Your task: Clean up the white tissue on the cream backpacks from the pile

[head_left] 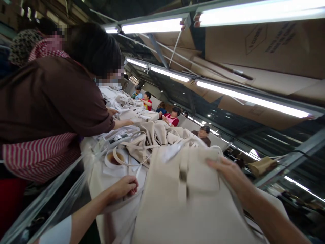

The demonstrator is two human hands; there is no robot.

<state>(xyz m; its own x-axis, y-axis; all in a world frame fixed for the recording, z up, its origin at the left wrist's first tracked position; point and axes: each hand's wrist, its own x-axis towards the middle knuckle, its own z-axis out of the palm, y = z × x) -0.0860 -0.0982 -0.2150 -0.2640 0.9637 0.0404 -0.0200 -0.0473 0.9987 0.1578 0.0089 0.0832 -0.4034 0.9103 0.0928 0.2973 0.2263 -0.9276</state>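
Note:
A large cream handbag [162,200] fills the foreground, tilted, with a front pocket and a short vertical strap on its face. My right hand [228,171] grips its upper right edge; some fingers lie on the front and the rest are hidden behind it. My left hand [127,187] is closed beside the bag's left edge, over white sheeting; whatever its curled fingers hold, if anything, is hidden. Just beyond it lie a roll of tape [114,159] and a looped cream strap [130,164]. The bag's lower part is blurred.
More cream bags [157,134] are heaped along the long table. A co-worker in a brown top [50,91] leans over it at left, arms reaching in. Other people stand along the far side. Clear plastic sheeting [68,189] hangs at the near left edge. Lamps [157,26] hang overhead.

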